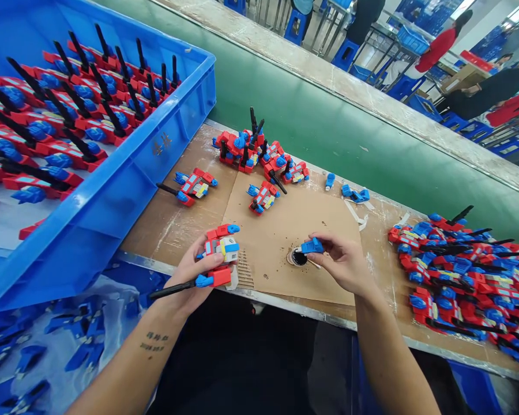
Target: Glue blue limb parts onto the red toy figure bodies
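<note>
Assembly seems to be about midway. Left hand [194,274] is clamping a red toy robot [219,253] at the table's near edge, fingers closed around its body. Right hand [341,262], just beside it, is pinching a small blue part [312,246] over a dark little pot [297,257]. Left of the grip, a blue crate [125,184] is holding ordered rows; beyond and right, loose robots [462,276] are lying in heaps.
</note>
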### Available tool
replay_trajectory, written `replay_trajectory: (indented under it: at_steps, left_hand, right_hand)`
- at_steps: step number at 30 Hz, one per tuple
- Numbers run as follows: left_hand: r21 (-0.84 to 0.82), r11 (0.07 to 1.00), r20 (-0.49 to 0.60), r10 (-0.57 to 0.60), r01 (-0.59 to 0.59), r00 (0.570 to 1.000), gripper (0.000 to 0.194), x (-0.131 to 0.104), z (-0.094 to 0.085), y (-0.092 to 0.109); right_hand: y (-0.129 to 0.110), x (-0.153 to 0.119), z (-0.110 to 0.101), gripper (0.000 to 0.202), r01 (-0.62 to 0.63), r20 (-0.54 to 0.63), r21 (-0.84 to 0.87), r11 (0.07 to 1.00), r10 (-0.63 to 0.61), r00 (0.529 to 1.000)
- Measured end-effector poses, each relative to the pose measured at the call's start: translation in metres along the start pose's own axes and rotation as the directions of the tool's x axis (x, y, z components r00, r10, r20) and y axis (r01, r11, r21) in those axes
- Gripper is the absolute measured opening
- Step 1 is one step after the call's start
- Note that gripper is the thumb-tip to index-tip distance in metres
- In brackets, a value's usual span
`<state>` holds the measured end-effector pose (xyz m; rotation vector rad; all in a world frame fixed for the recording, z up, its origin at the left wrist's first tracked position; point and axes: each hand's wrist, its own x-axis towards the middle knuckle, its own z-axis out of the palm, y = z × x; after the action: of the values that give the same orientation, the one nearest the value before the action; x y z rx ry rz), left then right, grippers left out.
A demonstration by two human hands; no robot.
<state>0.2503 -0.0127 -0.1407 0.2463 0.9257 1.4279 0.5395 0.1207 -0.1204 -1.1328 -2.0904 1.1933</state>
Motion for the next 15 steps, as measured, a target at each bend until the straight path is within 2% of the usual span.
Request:
replay_trajectory:
  at_steps: [3,7,11,15]
  left_hand:
    - [0.003,0.999,0.016,-0.041,0.041,0.999,0.054,0.0,0.005,-0.002]
    - [-0.067,0.994,0.022,-0.081,0.082,0.996,0.052,0.001,0.021,-0.012]
    - [-0.182,0.976,0.124,-0.099,0.121,0.987,0.049,0.001,0.043,-0.028]
    - [-0.259,0.951,0.202,-0.118,0.17,0.972,0.038,-0.002,0.059,-0.038]
  right_hand:
    - [-0.006,-0.001,-0.003,0.033,0.018,-0.018,0.022,1.0,-0.018,1.0]
    - [-0.032,-0.008,-0.001,0.032,0.157,-0.17,0.263,0.952,-0.114,0.979]
    - [-0.058,-0.02,0.028,0.031,0.303,-0.31,0.477,0.825,-0.165,0.936]
    - [-0.062,-0.025,0.066,0.038,0.298,-0.292,0.54,0.787,-0.157,0.944]
